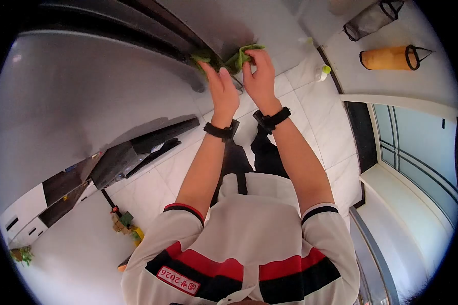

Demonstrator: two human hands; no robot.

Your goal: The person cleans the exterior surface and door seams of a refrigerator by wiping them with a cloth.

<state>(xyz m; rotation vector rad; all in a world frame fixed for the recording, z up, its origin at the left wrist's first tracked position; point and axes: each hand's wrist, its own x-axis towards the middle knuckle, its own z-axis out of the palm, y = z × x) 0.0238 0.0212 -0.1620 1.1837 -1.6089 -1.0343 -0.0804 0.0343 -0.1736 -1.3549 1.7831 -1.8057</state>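
A green cloth (235,62) lies against the edge of a large grey appliance door (198,23), which looks like a refrigerator. My left hand (223,94) presses the cloth's left part, thumb up and fingers partly hidden behind it. With thumb and fingers curled, my right hand (261,79) grips the right part of the cloth. Whether it is one cloth or two pieces I cannot tell. Both wrists wear black straps.
Pale tiles cover the floor (310,117). A bottle with a green cap (322,72) stands by the right wall. Two cylindrical holders, one mesh (371,21) and one tan (389,58), hang there. A frosted glass door (417,147) is at right, a dark shelf (122,162) at left.
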